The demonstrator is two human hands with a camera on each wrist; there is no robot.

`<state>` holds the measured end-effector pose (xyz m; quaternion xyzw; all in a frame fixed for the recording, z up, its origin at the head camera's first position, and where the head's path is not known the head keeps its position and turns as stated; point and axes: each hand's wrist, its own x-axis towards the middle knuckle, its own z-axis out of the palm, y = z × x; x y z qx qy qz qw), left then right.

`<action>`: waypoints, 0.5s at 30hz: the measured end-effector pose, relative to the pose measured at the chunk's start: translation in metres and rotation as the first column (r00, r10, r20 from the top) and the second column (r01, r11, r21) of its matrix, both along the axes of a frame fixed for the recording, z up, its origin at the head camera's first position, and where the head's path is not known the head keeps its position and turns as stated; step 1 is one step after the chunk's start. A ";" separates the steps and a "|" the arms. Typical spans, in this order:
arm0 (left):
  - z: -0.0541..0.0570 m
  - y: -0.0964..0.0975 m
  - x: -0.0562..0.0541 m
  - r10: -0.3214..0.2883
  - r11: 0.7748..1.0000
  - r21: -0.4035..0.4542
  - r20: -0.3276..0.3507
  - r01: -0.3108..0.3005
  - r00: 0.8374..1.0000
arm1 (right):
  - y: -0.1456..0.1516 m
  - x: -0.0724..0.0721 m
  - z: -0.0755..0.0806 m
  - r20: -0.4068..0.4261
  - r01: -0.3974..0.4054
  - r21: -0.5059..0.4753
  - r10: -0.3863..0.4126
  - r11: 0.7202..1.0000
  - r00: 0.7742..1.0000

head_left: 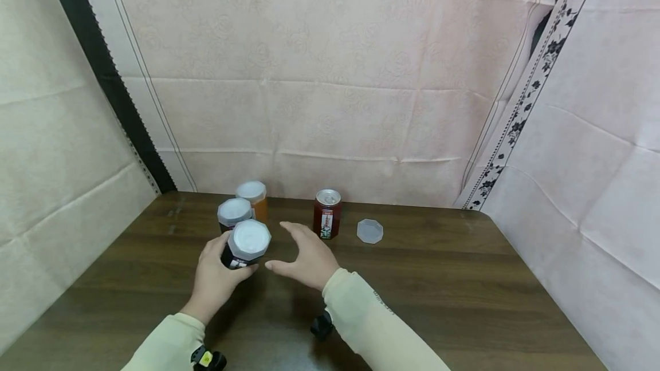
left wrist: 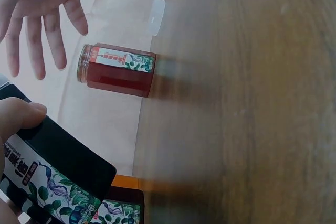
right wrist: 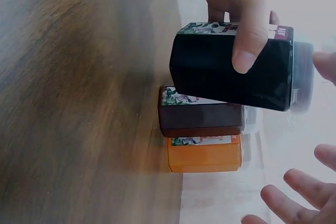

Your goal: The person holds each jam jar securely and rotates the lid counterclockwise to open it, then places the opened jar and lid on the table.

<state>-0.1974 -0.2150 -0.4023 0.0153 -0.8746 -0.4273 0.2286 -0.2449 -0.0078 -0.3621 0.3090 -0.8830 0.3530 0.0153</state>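
"What are you working on top of?"

"A brown wooden table (head_left: 464,285), with pale cloth (head_left: 330,73) hung behind it and along both sides."

"And your left hand (head_left: 217,273)?"

"Your fingers and thumb are wrapped round a black jar (head_left: 248,243) with a clear lid. You have it tilted, its base off the table."

"Your right hand (head_left: 306,257)?"

"Spread wide, thumb well away from the fingers, just beside the black jar and apart from it."

"What else is near you?"

"Just beyond the black jar stands a dark brown jar (head_left: 234,212), and next to that an orange jar (head_left: 260,210), both upright and lidded. Past your right hand a red jar (head_left: 327,214) stands upright, its threaded neck showing; a loose lid (head_left: 370,231) lies on the table to its right."
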 end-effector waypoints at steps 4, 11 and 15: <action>-0.001 0.002 0.000 0.011 1.000 -0.020 -0.011 -0.012 1.000 | 0.003 0.001 0.003 0.053 0.005 -0.058 -0.002 0.998 0.999; -0.003 0.008 0.000 0.014 0.998 -0.055 -0.047 -0.017 0.999 | 0.006 0.002 0.007 0.056 0.001 -0.099 0.004 0.995 0.998; -0.002 0.012 0.000 0.003 0.997 -0.071 -0.056 -0.007 0.998 | 0.008 0.002 0.008 0.058 0.003 -0.098 0.003 0.995 0.998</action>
